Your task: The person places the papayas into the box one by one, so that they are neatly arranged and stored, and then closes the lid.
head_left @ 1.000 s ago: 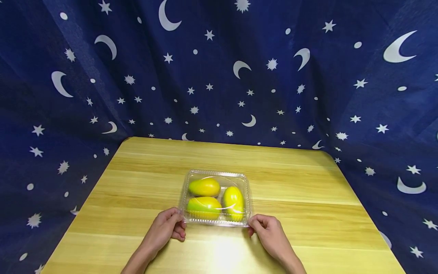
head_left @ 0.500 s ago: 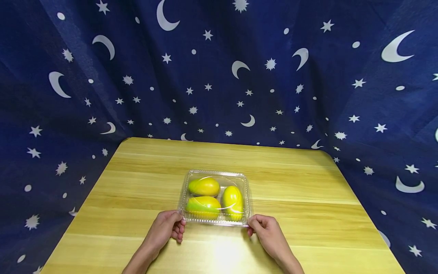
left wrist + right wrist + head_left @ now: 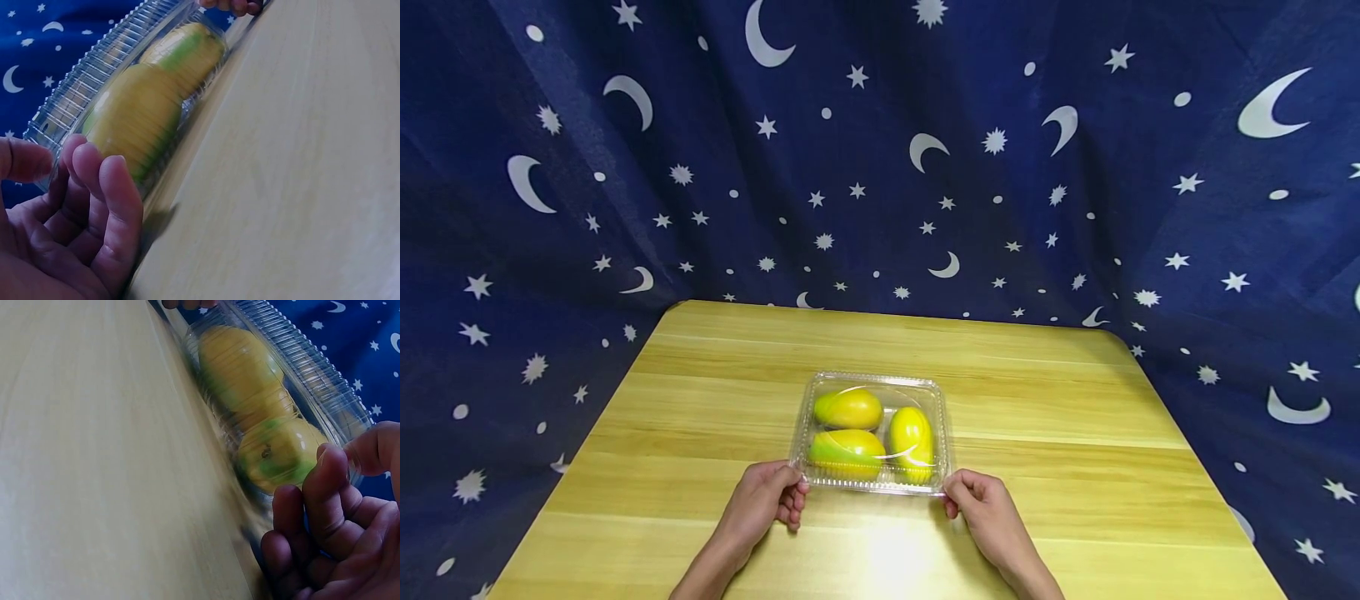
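A clear plastic clamshell container (image 3: 876,487) with its lid down stands on the wooden table. Through the plastic I see three yellow-green mangoes: a back left mango (image 3: 848,409), a front left mango (image 3: 847,455) and a right mango (image 3: 912,445). My left hand (image 3: 762,498) pinches the rim at the near left corner between thumb and forefinger. At the near right corner my right hand (image 3: 987,508) pinches the rim likewise. In the left wrist view, the lower fingers (image 3: 119,194) hang bent beside the container wall. The right wrist view shows the ridged lid edge (image 3: 312,350).
The light wooden tabletop (image 3: 1045,400) spreads around the container on every side. A dark blue curtain (image 3: 865,167) with white moons and stars hangs behind and beside it.
The lower fingers of the left hand have shifted slightly downward. Container, mangoes and right hand stay essentially where they were.
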`<state>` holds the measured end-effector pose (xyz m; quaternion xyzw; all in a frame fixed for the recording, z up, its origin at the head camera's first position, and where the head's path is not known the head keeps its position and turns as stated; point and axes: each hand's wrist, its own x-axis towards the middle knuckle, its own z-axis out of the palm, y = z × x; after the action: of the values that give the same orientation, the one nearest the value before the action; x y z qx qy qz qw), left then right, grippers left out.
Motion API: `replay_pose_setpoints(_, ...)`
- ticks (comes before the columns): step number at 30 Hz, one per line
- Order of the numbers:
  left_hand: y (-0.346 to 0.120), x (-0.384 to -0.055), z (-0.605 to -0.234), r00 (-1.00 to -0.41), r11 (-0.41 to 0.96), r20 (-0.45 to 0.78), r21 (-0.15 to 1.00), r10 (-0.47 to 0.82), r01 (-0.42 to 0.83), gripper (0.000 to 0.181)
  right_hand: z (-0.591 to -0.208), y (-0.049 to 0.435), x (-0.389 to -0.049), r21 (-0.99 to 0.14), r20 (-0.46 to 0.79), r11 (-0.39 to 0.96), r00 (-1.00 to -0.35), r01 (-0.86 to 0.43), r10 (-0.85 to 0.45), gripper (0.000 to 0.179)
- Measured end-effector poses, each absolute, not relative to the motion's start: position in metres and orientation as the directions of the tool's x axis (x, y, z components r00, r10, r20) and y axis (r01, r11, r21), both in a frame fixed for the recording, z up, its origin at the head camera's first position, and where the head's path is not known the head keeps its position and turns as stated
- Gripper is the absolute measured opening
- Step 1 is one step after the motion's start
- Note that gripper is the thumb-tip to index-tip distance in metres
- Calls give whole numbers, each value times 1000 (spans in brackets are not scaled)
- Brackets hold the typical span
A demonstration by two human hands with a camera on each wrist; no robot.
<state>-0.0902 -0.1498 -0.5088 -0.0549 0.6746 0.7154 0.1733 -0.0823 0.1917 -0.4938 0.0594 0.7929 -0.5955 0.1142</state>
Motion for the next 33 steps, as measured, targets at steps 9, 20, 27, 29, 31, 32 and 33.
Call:
replay_pose_setpoints(9,-151,-91,-509,-930,-28,-316,945,185,-327,26,-493,190,-82,-927,-267,284,-963,245,-41,31)
replay_pose_setpoints(20,-152,-92,-508,-926,-37,-314,944,208,-328,26,-494,191,-82,-926,-269,284,-963,248,-36,30)
replay_pose_setpoints(27,-153,-92,-508,-926,-30,-307,947,220,-321,26,-493,191,-81,-925,-265,291,-964,244,-35,30)
replay_pose_setpoints(29,-153,-92,-508,-925,-26,-307,947,222,-320,26,-493,190,-81,-926,-263,291,-964,241,-37,30)
replay_pose_setpoints(31,-154,-92,-508,-926,-19,-305,948,224,-317,27,-493,191,-81,-927,-259,290,-965,237,-40,30)
replay_pose_setpoints(32,-154,-92,-508,-926,-14,-303,949,224,-314,27,-493,191,-81,-928,-256,291,-966,233,-42,31)
replay_pose_setpoints(33,-154,-91,-508,-926,-10,-302,950,225,-312,27,-493,191,-81,-928,-256,291,-966,233,-42,31)
